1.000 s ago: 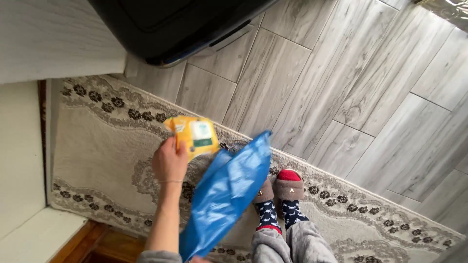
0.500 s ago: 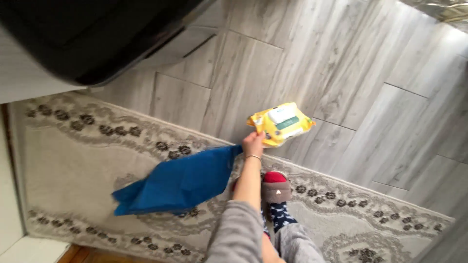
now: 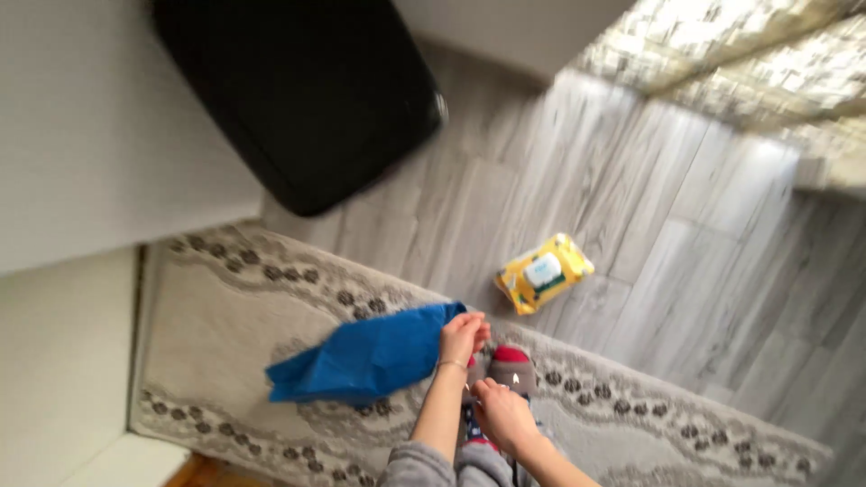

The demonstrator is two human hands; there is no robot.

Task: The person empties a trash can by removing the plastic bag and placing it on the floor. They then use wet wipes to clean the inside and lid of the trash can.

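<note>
Below my hands lay the pale patterned rug with its dark floral border (image 3: 225,307), edged by the grey wood-look tile floor (image 3: 686,252), and well beyond my grip, up against the white cabinet front (image 3: 99,153), stood the big black bin with its rounded lid (image 3: 298,90). The largest thing I had in hand was the blue crinkly plastic bag (image 3: 361,361): my left hand (image 3: 462,335) pinched its top corner between closed fingers, and the rest of it trailed away to the left of the grip, flat and unopened as far as I could tell. My right hand (image 3: 503,413) hung just below and beside the left, fingers curled, near the bag's edge but, by my judgement, not yet gripping it; whether it touched I could not tell. The yellow soft pack of wet wipes with a white flip lid (image 3: 544,272) lay on the tiles, apart from both hands, up and right of the grip. So the wipes were down and the bag was held but not yet spread open. Under my hands showed my grey slippers with red toes (image 3: 511,365).
</note>
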